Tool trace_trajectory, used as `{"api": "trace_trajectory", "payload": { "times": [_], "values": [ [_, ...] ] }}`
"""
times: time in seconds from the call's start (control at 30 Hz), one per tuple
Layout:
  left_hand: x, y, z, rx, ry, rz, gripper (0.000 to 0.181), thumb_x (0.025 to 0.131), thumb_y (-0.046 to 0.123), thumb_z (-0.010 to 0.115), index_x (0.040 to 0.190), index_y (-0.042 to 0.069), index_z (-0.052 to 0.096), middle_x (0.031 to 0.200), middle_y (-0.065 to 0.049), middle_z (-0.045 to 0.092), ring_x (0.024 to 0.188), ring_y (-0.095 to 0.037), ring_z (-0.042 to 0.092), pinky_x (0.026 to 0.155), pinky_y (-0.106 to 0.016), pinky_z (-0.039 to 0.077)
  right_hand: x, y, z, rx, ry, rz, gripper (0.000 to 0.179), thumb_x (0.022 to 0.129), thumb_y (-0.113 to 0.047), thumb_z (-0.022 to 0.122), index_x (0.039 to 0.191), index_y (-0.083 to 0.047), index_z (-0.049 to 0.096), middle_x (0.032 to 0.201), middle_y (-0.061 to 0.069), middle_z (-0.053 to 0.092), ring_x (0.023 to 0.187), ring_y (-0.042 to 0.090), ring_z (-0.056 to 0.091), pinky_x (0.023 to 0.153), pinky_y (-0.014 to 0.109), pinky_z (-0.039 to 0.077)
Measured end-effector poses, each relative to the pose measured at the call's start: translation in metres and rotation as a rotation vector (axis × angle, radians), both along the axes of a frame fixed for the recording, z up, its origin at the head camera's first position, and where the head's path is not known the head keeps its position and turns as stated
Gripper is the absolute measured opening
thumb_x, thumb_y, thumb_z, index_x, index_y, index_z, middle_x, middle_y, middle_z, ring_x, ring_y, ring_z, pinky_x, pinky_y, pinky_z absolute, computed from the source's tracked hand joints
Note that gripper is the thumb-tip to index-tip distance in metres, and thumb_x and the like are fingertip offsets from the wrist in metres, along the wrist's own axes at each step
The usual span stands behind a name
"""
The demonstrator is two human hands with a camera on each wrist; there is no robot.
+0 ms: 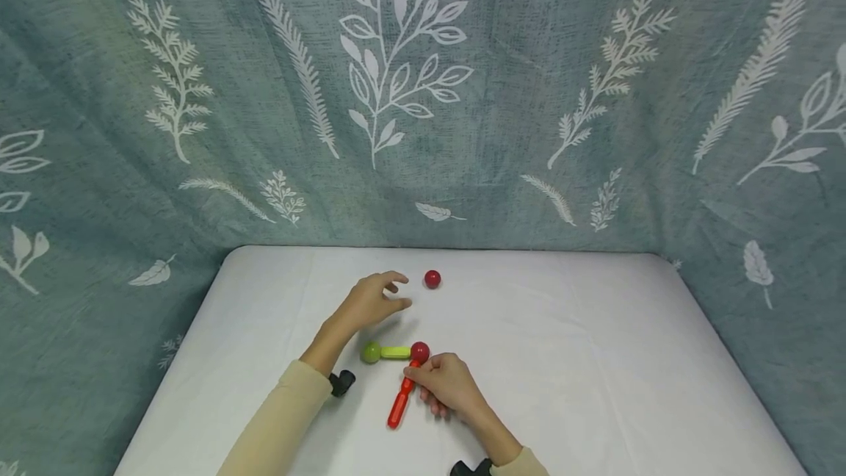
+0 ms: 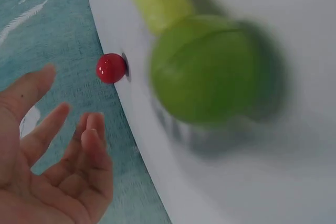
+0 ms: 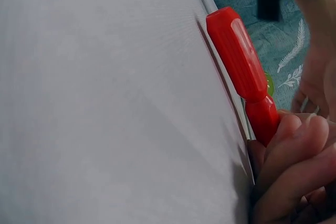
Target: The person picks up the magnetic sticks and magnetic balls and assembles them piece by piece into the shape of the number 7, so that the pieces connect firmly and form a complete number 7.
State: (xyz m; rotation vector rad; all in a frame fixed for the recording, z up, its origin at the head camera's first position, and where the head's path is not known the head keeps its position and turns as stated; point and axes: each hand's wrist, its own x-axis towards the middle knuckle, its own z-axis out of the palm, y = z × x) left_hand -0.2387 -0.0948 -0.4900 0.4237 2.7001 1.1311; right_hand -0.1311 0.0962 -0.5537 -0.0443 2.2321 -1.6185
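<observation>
My right hand (image 1: pixel 449 386) pinches a red plastic grooved stick (image 1: pixel 399 408) between thumb and fingers, near its upper end. At that end sits a red ball (image 1: pixel 419 352); whether the two are joined I cannot tell. A yellow-green stick (image 1: pixel 396 352) lies crosswise from this ball to a green ball (image 1: pixel 371 352), which looms large and blurred in the left wrist view. Above these parts, my left hand (image 1: pixel 371 301) is held off the table with fingers spread and loosely bent, holding nothing. Just beyond its fingertips another red ball (image 1: pixel 432 279) rests alone.
A white cloth covers the table (image 1: pixel 595 358), whose far edge meets a green curtain (image 1: pixel 502 167) with white leaf prints. Black wrist mounts (image 1: pixel 341 383) are worn on both arms, under beige sleeves (image 1: pixel 280 417).
</observation>
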Motion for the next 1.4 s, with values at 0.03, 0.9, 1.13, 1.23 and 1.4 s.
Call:
{"api": "trace_trajectory", "payload": {
  "times": [0.03,0.9,1.13,1.23,1.4],
  "values": [
    [-0.007,0.005,0.000,0.007,0.010,0.001,0.046,0.091,0.030,0.076,0.132,0.013,0.063,0.119,-0.015,0.067,0.102,-0.029,0.065,0.082,-0.046,0.053,0.000,-0.001,0.000,-0.001,0.001,0.003,0.038,0.089,-0.038,0.075,0.074,-0.004,0.067,0.051,0.001,0.057,0.032,0.007,0.046,0.031,0.020,0.035],
    [-0.054,0.063,-0.039,-0.056,0.052,0.111,0.035,0.089,0.030,0.077,0.118,0.011,0.071,0.114,-0.016,0.062,0.109,-0.031,0.056,0.088,-0.048,0.048,0.002,0.000,0.002,-0.011,0.028,0.015,0.037,0.091,-0.035,0.074,0.074,-0.004,0.066,0.051,0.001,0.057,0.031,0.007,0.047,0.030,0.021,0.036],
    [-0.052,0.063,-0.031,-0.088,0.047,0.098,0.033,0.089,0.031,0.077,0.117,0.013,0.072,0.113,-0.015,0.061,0.106,-0.029,0.056,0.086,-0.046,0.049,0.001,0.002,0.002,-0.003,0.030,0.018,0.036,0.091,-0.036,0.074,0.074,-0.004,0.066,0.050,0.000,0.057,0.031,0.007,0.046,0.030,0.020,0.036],
    [-0.048,0.061,-0.022,-0.071,0.056,0.076,0.033,0.089,0.030,0.077,0.117,0.014,0.072,0.112,-0.015,0.063,0.105,-0.027,0.057,0.085,-0.045,0.049,0.001,0.002,0.003,-0.004,0.027,0.016,0.036,0.090,-0.036,0.074,0.074,-0.005,0.066,0.051,0.000,0.057,0.031,0.007,0.046,0.030,0.020,0.035],
    [-0.035,0.053,-0.002,-0.014,0.058,0.035,0.036,0.088,0.034,0.078,0.117,0.014,0.072,0.111,-0.011,0.067,0.105,-0.027,0.060,0.080,-0.042,0.050,0.001,0.003,0.004,0.001,0.016,0.010,0.037,0.090,-0.037,0.074,0.074,-0.004,0.067,0.051,0.001,0.057,0.032,0.007,0.046,0.030,0.020,0.036]
  ]
}}
